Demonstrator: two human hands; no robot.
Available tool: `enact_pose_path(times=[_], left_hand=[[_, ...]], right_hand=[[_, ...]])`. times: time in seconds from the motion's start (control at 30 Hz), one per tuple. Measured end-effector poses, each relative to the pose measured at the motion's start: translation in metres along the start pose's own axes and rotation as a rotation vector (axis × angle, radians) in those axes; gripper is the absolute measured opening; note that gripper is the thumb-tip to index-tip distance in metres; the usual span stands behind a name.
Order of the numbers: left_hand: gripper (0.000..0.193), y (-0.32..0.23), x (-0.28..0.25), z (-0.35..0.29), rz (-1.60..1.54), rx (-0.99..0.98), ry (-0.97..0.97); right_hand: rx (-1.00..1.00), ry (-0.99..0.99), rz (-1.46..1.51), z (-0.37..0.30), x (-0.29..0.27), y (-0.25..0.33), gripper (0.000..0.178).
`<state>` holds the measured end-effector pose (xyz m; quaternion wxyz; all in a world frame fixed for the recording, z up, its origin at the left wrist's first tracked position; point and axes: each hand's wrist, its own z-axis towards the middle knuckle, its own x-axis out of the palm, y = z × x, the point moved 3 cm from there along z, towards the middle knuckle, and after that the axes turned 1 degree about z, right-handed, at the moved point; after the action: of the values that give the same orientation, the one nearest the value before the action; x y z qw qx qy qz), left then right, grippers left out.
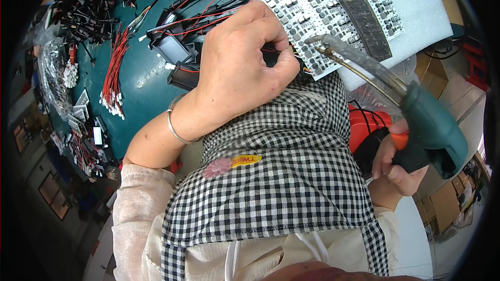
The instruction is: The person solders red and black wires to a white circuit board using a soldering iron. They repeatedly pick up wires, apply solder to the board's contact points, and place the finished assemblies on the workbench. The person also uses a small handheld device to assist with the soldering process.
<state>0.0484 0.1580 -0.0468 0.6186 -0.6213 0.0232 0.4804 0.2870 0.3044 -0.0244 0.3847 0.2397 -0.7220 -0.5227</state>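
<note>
My left hand point(242, 62) is closed in a pinch at the lower left corner of a white circuit board panel point(297, 15). Thin wires point(302, 62) show at its fingertips and meet the board's edge; the palm hides most of them. In my right hand point(398, 169) is a green soldering gun point(435, 125), one finger at its orange trigger. The gun's long metal tip point(359, 75) points up and left, ending over the board close to my left fingertips. Rows of small components cover the panel, and a dark, worn strip point(359, 10) lies across it.
White foam point(422, 10) lies beneath the panel. On the green table point(143, 73) are black plastic housings point(174, 49), red wires with white connectors point(115, 73), a heap of black cables point(86, 5) and a clear plastic bag point(54, 73). Cardboard boxes point(445, 208) stand at the right.
</note>
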Motion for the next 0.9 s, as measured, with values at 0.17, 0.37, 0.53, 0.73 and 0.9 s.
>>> enact_pose_path(times=[0.17, 0.37, 0.53, 0.73, 0.9], left_hand=[[0.009, 0.003, 0.0, 0.001, -0.019, -0.005, 0.008], [0.009, 0.003, -0.001, 0.001, -0.025, -0.023, 0.021], [0.008, 0.004, 0.0, 0.003, -0.025, -0.008, 0.031], [0.008, 0.003, -0.002, 0.002, -0.04, -0.018, 0.026], [0.008, 0.003, -0.001, 0.003, -0.041, -0.008, 0.03]], right_hand=[[0.087, -0.104, -0.113, -0.007, 0.012, -0.002, 0.06], [0.106, -0.154, -0.12, -0.009, 0.013, -0.001, 0.054], [0.072, -0.105, -0.074, -0.004, 0.011, 0.002, 0.057], [-0.049, 0.054, 0.12, 0.006, -0.006, 0.005, 0.067], [-0.057, 0.129, 0.147, 0.008, -0.01, 0.004, 0.07]])
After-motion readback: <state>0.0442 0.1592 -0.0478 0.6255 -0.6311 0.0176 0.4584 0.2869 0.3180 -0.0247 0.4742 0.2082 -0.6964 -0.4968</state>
